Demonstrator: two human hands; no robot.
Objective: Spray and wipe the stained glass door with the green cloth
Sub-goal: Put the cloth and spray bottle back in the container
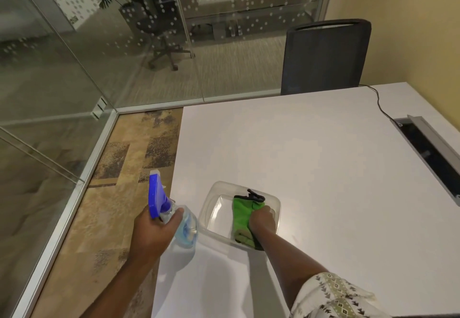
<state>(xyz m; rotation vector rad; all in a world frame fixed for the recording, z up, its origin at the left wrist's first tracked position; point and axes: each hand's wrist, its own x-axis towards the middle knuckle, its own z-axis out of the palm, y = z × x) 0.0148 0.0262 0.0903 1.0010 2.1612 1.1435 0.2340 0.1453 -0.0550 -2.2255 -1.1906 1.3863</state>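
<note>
My left hand (155,230) grips a clear spray bottle (185,228) with a blue trigger head, held over the white table's left edge. My right hand (262,220) is closed on a green cloth (242,214) with a dark edge, which lies inside a clear plastic container (211,205) on the table. The glass door (37,88) stands at the left, past a strip of carpet; a glass wall with a dotted film runs along the back.
The white table (311,168) fills the right half. A dark office chair (326,56) stands at its far side. A black cable (379,103) runs to a grey cable tray (433,151) at the right. Patterned carpet (119,193) lies between table and glass.
</note>
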